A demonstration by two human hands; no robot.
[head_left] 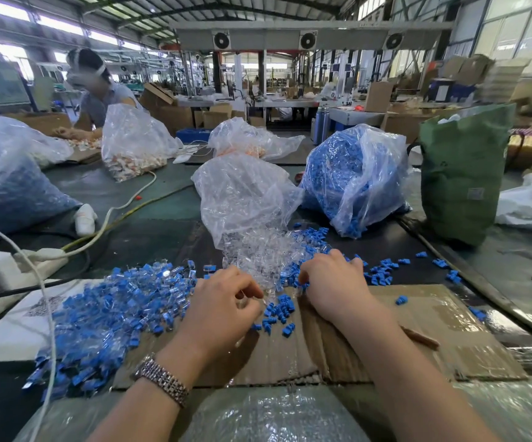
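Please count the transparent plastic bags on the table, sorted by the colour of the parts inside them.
Bags of blue parts: 2
Bags of orange-and-white parts: 2
Bag of clear parts: 1
Total: 5

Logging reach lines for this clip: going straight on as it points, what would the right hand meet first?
Probably the heap of clear plastic connectors spilling from the clear bag: the right hand points forward-left into it, fingertips among blue caps at its edge. Depth is unclear.
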